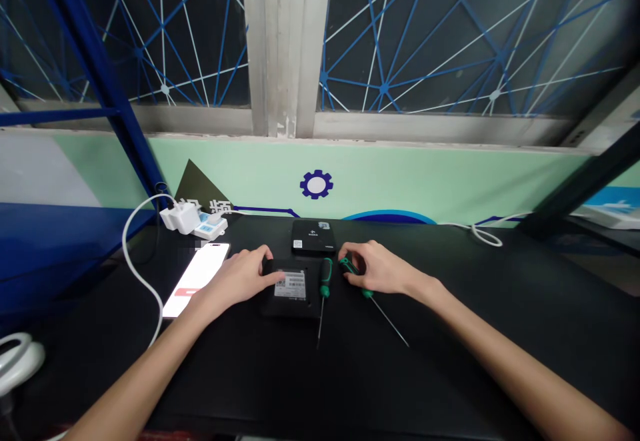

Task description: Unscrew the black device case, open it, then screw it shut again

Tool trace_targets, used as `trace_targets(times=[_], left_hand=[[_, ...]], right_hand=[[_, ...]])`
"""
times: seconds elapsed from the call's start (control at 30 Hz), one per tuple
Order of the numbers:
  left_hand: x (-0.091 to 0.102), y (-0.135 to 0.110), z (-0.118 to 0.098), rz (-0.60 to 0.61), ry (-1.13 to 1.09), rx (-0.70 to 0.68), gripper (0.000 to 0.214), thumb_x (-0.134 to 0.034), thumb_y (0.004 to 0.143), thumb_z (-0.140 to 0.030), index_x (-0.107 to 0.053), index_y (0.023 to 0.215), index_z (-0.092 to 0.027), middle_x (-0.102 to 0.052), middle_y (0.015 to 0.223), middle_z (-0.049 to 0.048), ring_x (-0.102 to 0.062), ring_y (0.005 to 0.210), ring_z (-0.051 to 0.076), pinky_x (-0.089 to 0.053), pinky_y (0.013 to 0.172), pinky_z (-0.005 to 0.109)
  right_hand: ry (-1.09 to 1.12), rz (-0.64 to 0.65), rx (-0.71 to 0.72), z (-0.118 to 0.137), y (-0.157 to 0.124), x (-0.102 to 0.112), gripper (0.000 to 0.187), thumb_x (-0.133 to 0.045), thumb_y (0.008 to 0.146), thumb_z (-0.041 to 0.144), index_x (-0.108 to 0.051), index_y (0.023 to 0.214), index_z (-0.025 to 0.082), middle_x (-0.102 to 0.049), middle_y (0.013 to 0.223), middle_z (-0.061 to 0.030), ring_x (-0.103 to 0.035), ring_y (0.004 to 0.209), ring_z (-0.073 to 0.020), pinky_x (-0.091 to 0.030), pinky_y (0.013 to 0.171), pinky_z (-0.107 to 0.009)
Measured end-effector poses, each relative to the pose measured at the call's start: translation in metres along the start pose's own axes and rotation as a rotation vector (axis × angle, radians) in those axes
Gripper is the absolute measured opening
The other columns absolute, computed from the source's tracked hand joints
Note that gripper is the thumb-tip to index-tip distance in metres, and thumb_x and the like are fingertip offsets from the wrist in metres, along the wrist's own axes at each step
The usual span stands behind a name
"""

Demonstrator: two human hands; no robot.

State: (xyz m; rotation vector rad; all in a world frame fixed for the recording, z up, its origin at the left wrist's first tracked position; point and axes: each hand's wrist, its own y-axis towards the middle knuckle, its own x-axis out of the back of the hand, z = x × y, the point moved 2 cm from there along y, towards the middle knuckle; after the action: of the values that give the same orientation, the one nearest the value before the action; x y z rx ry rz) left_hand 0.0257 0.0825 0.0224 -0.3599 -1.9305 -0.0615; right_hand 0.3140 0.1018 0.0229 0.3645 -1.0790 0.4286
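My left hand (250, 273) grips the left edge of a flat black box-shaped device (290, 304), its thumb on top beside a white printed label. My right hand (373, 266) has its fingers closed around the green-and-black handle of a screwdriver (390, 321), whose thin shaft points toward me and to the right. Between my hands, a second screwdriver (326, 278) with a green handle lies along the device's right side, its shaft pointing toward me. Behind them a black box (313, 236) with a small white sticker rests on the table.
A phone (200, 278) with a lit screen lies left of my left hand. Behind it a white charger (181, 217) is plugged into a power strip (210, 226), and a white cable (131, 244) curves forward. Another white cable (485, 236) lies at the back right.
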Motion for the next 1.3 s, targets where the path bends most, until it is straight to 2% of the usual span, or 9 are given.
trace_targets(times=[0.17, 0.3, 0.37, 0.47, 0.67, 0.93, 1.07, 1.17, 1.3], left_hand=[[-0.002, 0.001, 0.002, -0.024, 0.03, -0.022, 0.039, -0.041, 0.092, -0.057, -0.056, 0.107, -0.024, -0.067, 0.079, 0.0046, -0.063, 0.092, 0.03, -0.039, 0.063, 0.033], [-0.003, 0.002, 0.0, -0.042, 0.052, -0.026, 0.031, -0.039, 0.094, -0.049, -0.055, 0.105, -0.024, -0.067, 0.078, 0.0042, -0.064, 0.085, 0.028, -0.039, 0.064, 0.033], [-0.002, 0.001, -0.001, -0.051, 0.062, -0.025, 0.029, -0.039, 0.095, -0.046, -0.055, 0.104, -0.024, -0.067, 0.078, 0.0044, -0.064, 0.082, 0.028, -0.039, 0.063, 0.034], [-0.003, 0.001, -0.003, -0.059, 0.072, -0.019, 0.028, -0.038, 0.095, -0.044, -0.055, 0.102, -0.023, -0.066, 0.078, 0.0046, -0.064, 0.08, 0.027, -0.039, 0.063, 0.034], [-0.005, 0.003, -0.001, -0.075, 0.079, -0.019, 0.028, -0.037, 0.095, -0.045, -0.054, 0.103, -0.024, -0.065, 0.079, 0.0044, -0.065, 0.081, 0.027, -0.039, 0.063, 0.033], [-0.003, 0.0, -0.003, -0.079, 0.061, -0.015, 0.027, -0.039, 0.094, -0.043, -0.056, 0.103, -0.024, -0.066, 0.079, 0.0048, -0.065, 0.077, 0.026, -0.036, 0.058, 0.032], [-0.002, 0.0, -0.004, -0.069, 0.062, -0.015, 0.029, -0.038, 0.095, -0.043, -0.057, 0.105, -0.024, -0.066, 0.08, 0.0052, -0.065, 0.079, 0.027, -0.036, 0.059, 0.032], [-0.002, 0.001, -0.002, -0.076, 0.066, -0.023, 0.027, -0.038, 0.095, -0.043, -0.057, 0.103, -0.025, -0.066, 0.081, 0.005, -0.065, 0.081, 0.027, -0.037, 0.061, 0.031], [-0.005, 0.004, 0.001, -0.087, 0.072, -0.036, 0.027, -0.039, 0.096, -0.044, -0.056, 0.103, -0.025, -0.067, 0.082, 0.0044, -0.064, 0.082, 0.027, -0.039, 0.067, 0.032]], right_hand=[[0.603, -0.107, -0.04, -0.003, 0.005, -0.003, 0.022, -0.068, 0.079, 0.032, -0.063, 0.095, 0.018, -0.04, 0.054, 0.0102, -0.04, 0.044, -0.0081, -0.033, 0.045, -0.023], [0.956, -0.371, -0.051, -0.002, 0.009, -0.007, 0.041, -0.075, 0.078, 0.045, -0.056, 0.104, 0.02, -0.054, 0.062, 0.0072, -0.05, 0.044, -0.0094, -0.042, 0.044, -0.024], [1.013, -0.508, -0.028, -0.001, 0.009, -0.009, 0.046, -0.078, 0.075, 0.047, -0.053, 0.104, 0.021, -0.063, 0.069, 0.0039, -0.058, 0.05, -0.0119, -0.05, 0.051, -0.028], [0.997, -0.625, -0.021, -0.001, 0.009, -0.013, 0.05, -0.08, 0.074, 0.049, -0.049, 0.105, 0.024, -0.067, 0.077, 0.0022, -0.062, 0.057, -0.0139, -0.055, 0.059, -0.031], [0.934, -0.744, 0.016, -0.001, 0.009, -0.015, 0.047, -0.078, 0.078, 0.047, -0.047, 0.107, 0.026, -0.053, 0.071, 0.0062, -0.059, 0.06, -0.0141, -0.057, 0.064, -0.033], [0.856, -0.735, 0.115, 0.013, 0.016, -0.01, 0.041, -0.074, 0.083, 0.045, -0.05, 0.111, 0.027, -0.035, 0.067, 0.0085, -0.048, 0.055, -0.0116, -0.056, 0.062, -0.031], [0.777, -0.649, 0.166, 0.027, 0.024, -0.006, 0.044, -0.072, 0.085, 0.044, -0.053, 0.12, 0.025, -0.054, 0.08, 0.002, -0.057, 0.067, -0.0141, -0.055, 0.067, -0.031], [0.759, -0.506, 0.181, 0.034, 0.03, -0.013, 0.033, -0.063, 0.09, 0.049, -0.062, 0.107, 0.021, -0.064, 0.084, -0.0032, -0.065, 0.077, -0.019, -0.055, 0.07, -0.032], [0.666, -0.453, 0.186, 0.038, 0.035, -0.03, 0.028, -0.063, 0.092, 0.047, -0.064, 0.097, 0.02, -0.067, 0.077, -0.0022, -0.064, 0.072, -0.0187, -0.054, 0.071, -0.033]])
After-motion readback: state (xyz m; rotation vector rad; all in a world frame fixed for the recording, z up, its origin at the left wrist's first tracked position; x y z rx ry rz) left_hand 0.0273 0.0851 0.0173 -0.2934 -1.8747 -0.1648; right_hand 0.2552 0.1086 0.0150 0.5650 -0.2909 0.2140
